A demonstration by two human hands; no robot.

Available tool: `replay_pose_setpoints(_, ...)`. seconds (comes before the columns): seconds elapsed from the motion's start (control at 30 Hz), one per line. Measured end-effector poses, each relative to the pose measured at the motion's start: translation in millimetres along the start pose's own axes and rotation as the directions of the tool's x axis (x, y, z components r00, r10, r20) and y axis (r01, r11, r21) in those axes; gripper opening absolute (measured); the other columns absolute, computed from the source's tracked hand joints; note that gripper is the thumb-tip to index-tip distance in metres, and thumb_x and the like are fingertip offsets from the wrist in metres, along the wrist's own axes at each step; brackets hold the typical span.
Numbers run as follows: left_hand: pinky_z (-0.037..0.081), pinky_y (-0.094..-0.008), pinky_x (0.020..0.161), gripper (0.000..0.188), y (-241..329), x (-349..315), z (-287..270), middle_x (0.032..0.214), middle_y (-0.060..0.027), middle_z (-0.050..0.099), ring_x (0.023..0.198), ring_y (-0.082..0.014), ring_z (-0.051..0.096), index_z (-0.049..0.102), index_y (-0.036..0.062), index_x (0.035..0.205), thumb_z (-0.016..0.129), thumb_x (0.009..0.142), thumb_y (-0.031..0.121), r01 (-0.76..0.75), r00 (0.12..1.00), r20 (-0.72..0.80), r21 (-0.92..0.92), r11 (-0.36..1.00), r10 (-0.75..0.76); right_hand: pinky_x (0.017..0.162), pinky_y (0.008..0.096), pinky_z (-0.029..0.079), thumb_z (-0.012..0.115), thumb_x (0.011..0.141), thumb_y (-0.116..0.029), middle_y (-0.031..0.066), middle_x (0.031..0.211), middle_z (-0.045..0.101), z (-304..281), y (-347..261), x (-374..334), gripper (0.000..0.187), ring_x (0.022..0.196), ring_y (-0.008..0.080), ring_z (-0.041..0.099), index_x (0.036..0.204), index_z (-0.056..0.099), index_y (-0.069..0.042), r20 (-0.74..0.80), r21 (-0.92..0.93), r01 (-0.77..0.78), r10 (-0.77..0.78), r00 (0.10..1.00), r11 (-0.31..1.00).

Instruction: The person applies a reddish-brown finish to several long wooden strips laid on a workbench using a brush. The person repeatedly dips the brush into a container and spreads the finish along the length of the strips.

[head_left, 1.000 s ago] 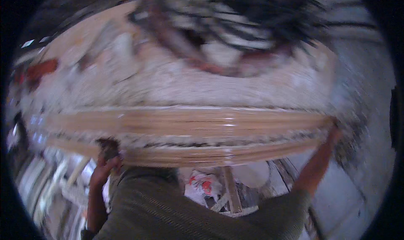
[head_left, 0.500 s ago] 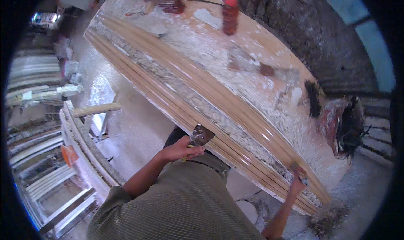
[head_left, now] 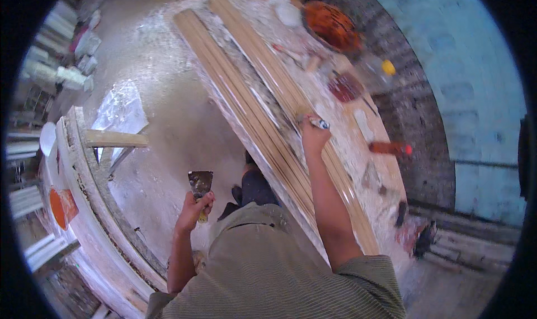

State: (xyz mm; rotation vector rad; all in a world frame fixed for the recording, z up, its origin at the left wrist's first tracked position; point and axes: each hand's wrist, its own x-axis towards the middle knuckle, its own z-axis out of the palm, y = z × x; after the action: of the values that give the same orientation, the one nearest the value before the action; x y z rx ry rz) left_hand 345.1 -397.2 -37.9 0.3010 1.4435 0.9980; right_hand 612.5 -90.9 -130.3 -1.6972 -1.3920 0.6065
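My left hand (head_left: 196, 209) is closed round the handle of a putty knife (head_left: 200, 183), its smeared dark blade pointing up, held left of the workbench over the floor. My right hand (head_left: 315, 137) reaches out over the long fluted wooden moulding (head_left: 246, 106), gripping a small brush (head_left: 319, 123). The bristles lie on or just above the right-hand wooden strip; motion blur hides whether they touch. Two glossy brown strips run side by side, with a rough whitish band between them.
The whitish-spattered workbench (head_left: 358, 176) carries a red bottle (head_left: 389, 148), lying in view near its edge, and a dark red container (head_left: 345, 88). An orange bowl (head_left: 334, 25) stands at the far right. On my left is a curved pale frame (head_left: 103, 207) with an orange piece (head_left: 62, 207).
My right hand with the brush has moved from the moulding's near right end to farther along it. My left hand with the putty knife has shifted left, away from the bench. The view has turned.
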Motion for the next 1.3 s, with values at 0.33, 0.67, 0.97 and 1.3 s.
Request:
replay_pose_setpoints(0.33, 0.040, -0.0248, 0.054, 0.026, 97.4, 71.5, -74.9, 0.071, 0.0033, 0.060, 0.061, -0.0068, 0.052, 0.069, 0.0055, 0.092, 0.071, 0.093, 0.031, 0.043, 0.950, -0.308, -0.008, 0.999, -0.043, 0.074, 0.0454, 0.053, 0.076, 0.079, -0.032, 0.0199, 0.075, 0.071, 384.0, -227.8, 163.9, 0.032, 0.076, 0.0344, 0.070, 0.077, 0.072, 0.000, 0.082, 0.065, -0.010, 0.005, 0.997, 0.998)
replay_pose_setpoints(0.67, 0.050, -0.0335, 0.088, 0.034, 141.1, 156.3, -58.7, 0.101, -0.0098, 0.071, 0.097, -0.0190, 0.064, 0.066, -0.0009, 0.112, 0.065, 0.097, 0.029, -0.019, 0.998, 0.063, 0.615, 0.789, -0.025, 0.079, 0.0475, 0.055, 0.073, 0.082, -0.035, 0.0271, 0.087, 0.069, 438.6, -254.1, 217.9, 0.038, 0.084, 0.0437, 0.067, 0.089, 0.072, 0.002, 0.286, 0.065, 0.319, -0.324, 0.902, 0.946)
replay_pose_setpoints(0.97, 0.050, -0.0312, 0.068, 0.038, 56.7, 117.8, -8.4, 0.095, -0.0064, 0.068, 0.079, -0.0145, 0.061, 0.063, 0.0065, 0.127, 0.062, 0.098, 0.031, -0.093, 0.956, 0.254, 0.739, 0.667, -0.149, 0.081, 0.0353, 0.057, 0.071, 0.079, -0.006, 0.0135, 0.091, 0.075, 34.8, -35.7, 12.7, 0.015, 0.083, 0.0298, 0.072, 0.091, 0.078, -0.010, 0.269, 0.029, 0.105, -0.109, 0.957, 0.994)
replay_pose_setpoints(1.3, 0.047, -0.0258, 0.057, 0.034, -124.5, 25.9, 149.5, 0.087, -0.0031, 0.058, 0.062, -0.0101, 0.052, 0.047, 0.0063, 0.123, 0.064, 0.094, 0.012, -0.266, 0.776, 0.613, 0.530, 0.805, -0.147, 0.080, 0.0382, 0.055, 0.072, 0.081, -0.008, 0.0134, 0.085, 0.075, -433.2, 256.8, -267.9, 0.014, 0.085, 0.0305, 0.073, 0.094, 0.077, -0.010, -0.465, -0.249, -0.275, 0.135, 0.875, 0.928)
